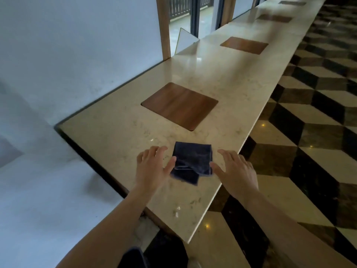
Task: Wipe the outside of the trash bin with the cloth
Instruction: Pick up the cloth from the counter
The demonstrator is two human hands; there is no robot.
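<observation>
A dark blue folded cloth (pixel 192 162) lies on the beige marble counter (pixel 119 132) near its front edge. My left hand (pixel 152 167) hovers just left of the cloth with fingers spread, the thumb touching the cloth's left edge. My right hand (pixel 235 171) is just right of it, fingers apart, the thumb at the cloth's right edge. Neither hand has closed on the cloth. No trash bin is in view.
Square wooden panels (pixel 179 105) are set flush into the counter in a row running away to the far right. A white wall (pixel 67 45) borders the counter on the left, with window frames beyond. A patterned dark and cream tile floor (pixel 309 142) lies to the right.
</observation>
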